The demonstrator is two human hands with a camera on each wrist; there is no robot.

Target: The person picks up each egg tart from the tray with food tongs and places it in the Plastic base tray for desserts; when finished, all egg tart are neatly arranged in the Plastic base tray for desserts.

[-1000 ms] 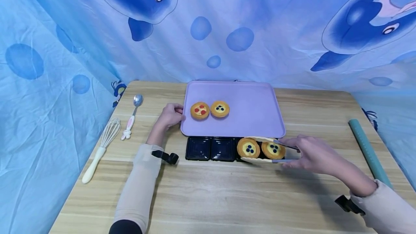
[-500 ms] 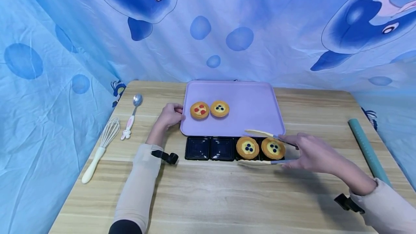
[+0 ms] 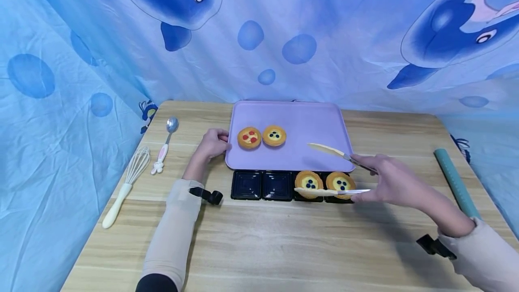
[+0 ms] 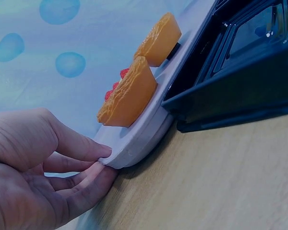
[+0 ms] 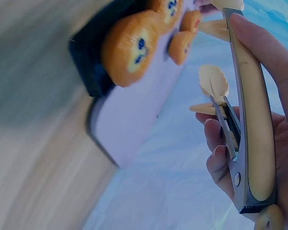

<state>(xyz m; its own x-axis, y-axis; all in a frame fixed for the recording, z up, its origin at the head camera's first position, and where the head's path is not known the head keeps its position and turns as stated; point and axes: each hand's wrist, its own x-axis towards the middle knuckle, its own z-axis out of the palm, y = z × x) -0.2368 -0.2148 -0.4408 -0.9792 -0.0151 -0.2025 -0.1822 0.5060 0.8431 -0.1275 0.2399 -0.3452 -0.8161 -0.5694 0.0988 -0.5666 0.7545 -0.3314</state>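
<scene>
My left hand pinches the left rim of a lilac tray between thumb and fingers, seen closely in the left wrist view. On that tray sit a red-topped tart and a blueberry tart, side by side. My right hand grips a pair of cream-tipped tongs, whose arms are spread apart with nothing between them. Below the tongs, two blueberry tarts stand in the right compartments of a black box: a left one and a right one. One tong arm partly covers both.
A whisk and a rabbit-handled spoon lie at the left of the wooden table. A green rolling pin lies at the right. Blue dolphin-print cloth hangs behind the table.
The tongs have opened wider and risen off the two tarts in the black box, the right hand moving slightly up. My left hand stays at the tray rim.
</scene>
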